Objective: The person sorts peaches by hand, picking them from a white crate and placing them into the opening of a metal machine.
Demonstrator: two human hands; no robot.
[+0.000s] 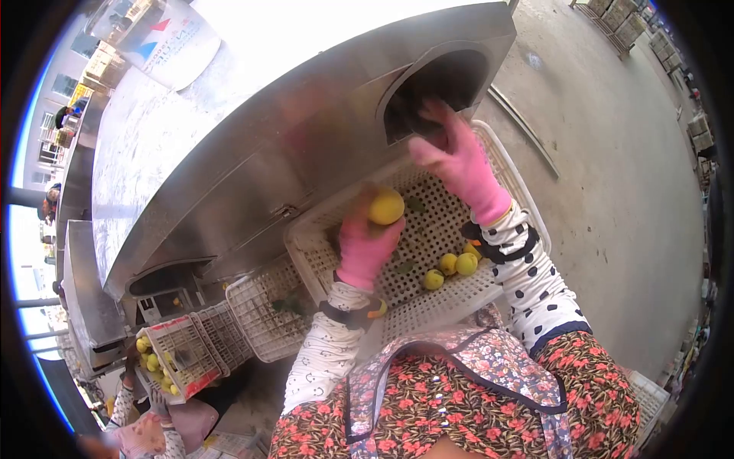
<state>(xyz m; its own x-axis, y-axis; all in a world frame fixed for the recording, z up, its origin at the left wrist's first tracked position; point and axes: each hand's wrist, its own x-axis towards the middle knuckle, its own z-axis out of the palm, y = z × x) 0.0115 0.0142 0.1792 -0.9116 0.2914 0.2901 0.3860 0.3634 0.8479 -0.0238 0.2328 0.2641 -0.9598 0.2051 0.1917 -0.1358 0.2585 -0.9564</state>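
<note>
My left hand [365, 249], in a pink glove, is closed around a round yellow fruit [387, 206] above a white plastic crate [297, 243]. My right hand [457, 164], also in a pink glove, has its fingers apart at the mouth of a dark round opening [471, 70] in the metal machine. Its fingertips are blurred against the dark, and nothing shows in its grasp. Several yellow fruits [466, 264] lie together on the crate's perforated bottom, with a few green leaves near them.
Left of my crate stand another white crate [256, 336] with leaves and a stack of crates [200, 344]. At lower left a co-worker [149, 432] is beside a crate of yellow fruits [157, 367]. The stainless steel machine [306, 130] spans the upper side. A metal strip [524, 130] lies on the concrete floor.
</note>
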